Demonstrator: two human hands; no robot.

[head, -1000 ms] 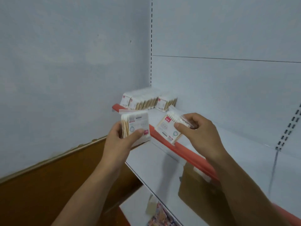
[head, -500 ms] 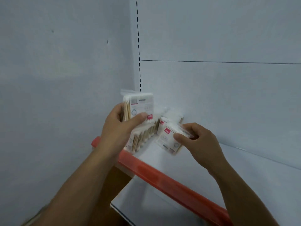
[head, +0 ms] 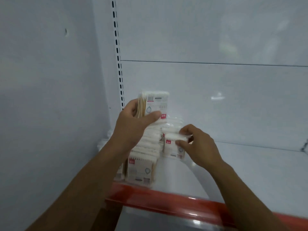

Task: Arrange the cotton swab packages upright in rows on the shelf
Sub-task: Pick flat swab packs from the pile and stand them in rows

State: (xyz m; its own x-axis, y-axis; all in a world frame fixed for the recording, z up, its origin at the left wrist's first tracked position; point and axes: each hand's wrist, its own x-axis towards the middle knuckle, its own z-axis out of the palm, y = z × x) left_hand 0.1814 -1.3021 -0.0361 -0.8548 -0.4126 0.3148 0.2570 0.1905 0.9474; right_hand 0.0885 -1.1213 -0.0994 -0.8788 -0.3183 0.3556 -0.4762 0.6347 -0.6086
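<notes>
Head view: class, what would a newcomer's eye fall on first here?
The two hands at centre: the left hand holds a stack of swab packs raised near the corner, while the right hand pinches one pack upright beside it. Below the left hand, a row of packs runs back along the shelf from its red edge.

A pale grey wall [head: 41, 97] is met at the corner by a slotted upright [head: 118, 55], beside which white back panels [head: 216, 30] are divided by a thin horizontal seam [head: 216, 63].
</notes>
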